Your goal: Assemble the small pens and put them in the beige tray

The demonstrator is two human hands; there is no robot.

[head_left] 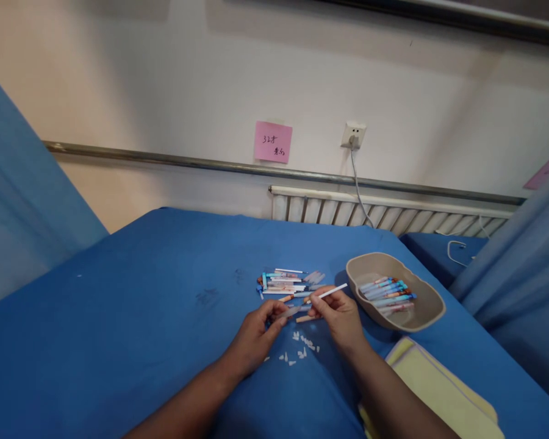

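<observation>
My left hand (257,334) pinches a translucent pen barrel (289,312) between thumb and fingers. Close beside it, my right hand (341,317) grips a thin white pen refill (333,291), which slants up to the right. The two hands nearly meet at the front of a loose pile of pen parts (283,281), with barrels, white refills and blue and orange pieces. Below the hands, several small white plastic tips (304,342) lie scattered on the blue sheet. Fingers partly hide the inner ends of the held parts.
A beige basin (432,308) holding several pens (387,296) stands on the right of the blue-covered bed (141,292). In front of it lies a folded yellow cloth (439,390). Behind are a radiator (329,210), a metal rail (187,161) and a plugged socket (353,134). Blue curtains hang at both sides.
</observation>
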